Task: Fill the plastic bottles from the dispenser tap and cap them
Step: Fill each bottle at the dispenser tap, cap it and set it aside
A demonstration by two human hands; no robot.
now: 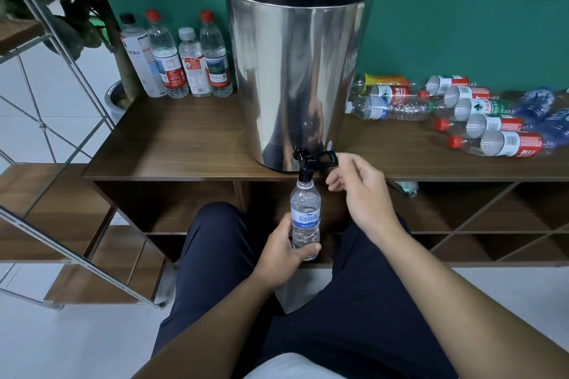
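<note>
At frame centre my left hand (284,251) wraps its grip round the bottle (305,218), mouth under the tap (304,163), while my right hand (358,191) hangs loosely curled, holding nothing, beside the lever (326,158).

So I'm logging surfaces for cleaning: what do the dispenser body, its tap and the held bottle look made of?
Dispenser body: polished metal, likely stainless steel; it shows mirror reflections. Tap: glossy black, probably plastic. Held bottle in the left hand: clear thin plastic, see-through with a blue label.
</note>
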